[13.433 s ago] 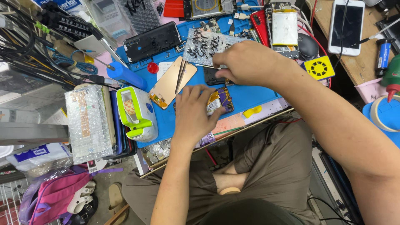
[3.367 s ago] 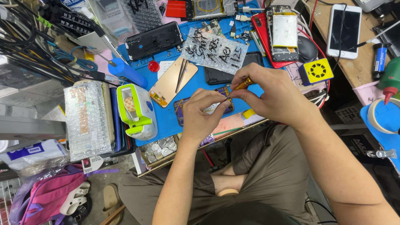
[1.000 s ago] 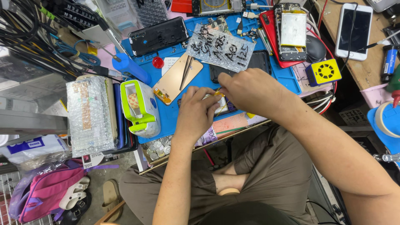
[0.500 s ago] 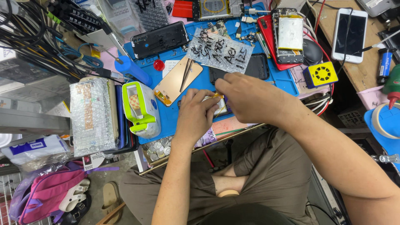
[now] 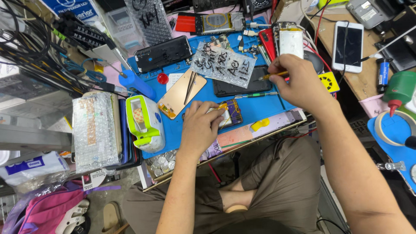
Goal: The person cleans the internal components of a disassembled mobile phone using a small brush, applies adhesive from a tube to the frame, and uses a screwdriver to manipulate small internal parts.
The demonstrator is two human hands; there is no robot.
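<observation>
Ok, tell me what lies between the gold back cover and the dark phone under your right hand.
Head view: only bare blue mat lies between gold back cover and dark phone; tweezers rest on the cover itself.

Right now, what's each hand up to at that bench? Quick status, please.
Left hand pressing down on the opened phone on the blue mat. Right hand lifted clear, gripping a yellow-handled screwdriver. Tweezers and green screwdriver lie close by.

Low bench (image 5: 203,167) under a blue work mat (image 5: 260,108), crowded edge to edge. Wooden side table (image 5: 359,84) at right. Tangled black cables (image 5: 30,56) at left. Bare grey concrete floor (image 5: 117,193) below, with a pink backpack (image 5: 41,210) and sandals (image 5: 73,216). Even, bright light.
</observation>
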